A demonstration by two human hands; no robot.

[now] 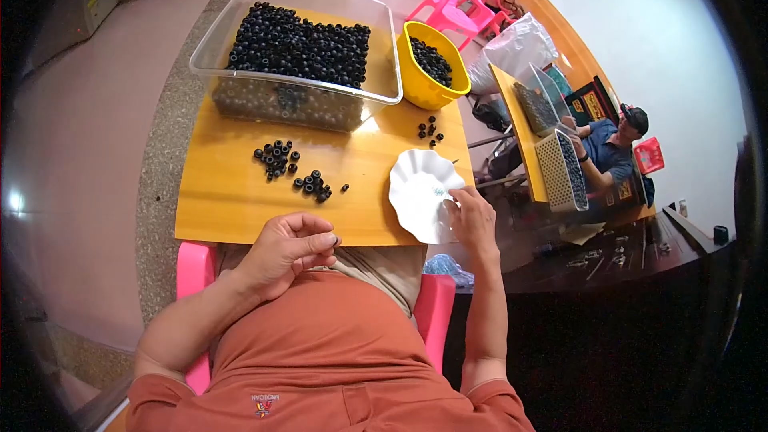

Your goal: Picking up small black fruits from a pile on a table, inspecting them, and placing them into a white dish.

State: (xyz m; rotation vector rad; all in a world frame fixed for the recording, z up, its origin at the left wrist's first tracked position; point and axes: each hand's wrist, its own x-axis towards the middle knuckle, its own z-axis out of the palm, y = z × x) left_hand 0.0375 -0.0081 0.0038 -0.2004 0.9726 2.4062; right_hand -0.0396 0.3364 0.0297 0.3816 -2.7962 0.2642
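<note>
- Left hand (292, 252): thumb and forefinger are pressed together on a small dark piece (338, 241), just off the near edge of the table (216, 208); a fingertip pinch suits something so small.
- Right hand (472, 220): fingers curl over the right rim of the white plate (424, 220), perhaps steadying it; I cannot tell whether the tips are closed on anything.
- The plate lies by the table's near right corner, within easy reach, with pale bits (439, 191) in it.
- Loose black beads (276, 158) lie in small groups mid-table, probably spread out so single ones are easy to pick.
- Many more fill the clear bin (218, 42) at the far left corner and the yellow tub (428, 100) at the far right; their high walls likely stop rolling.
- Writing: the orange shirt (320, 328) bears a small emblem with lettering.
</note>
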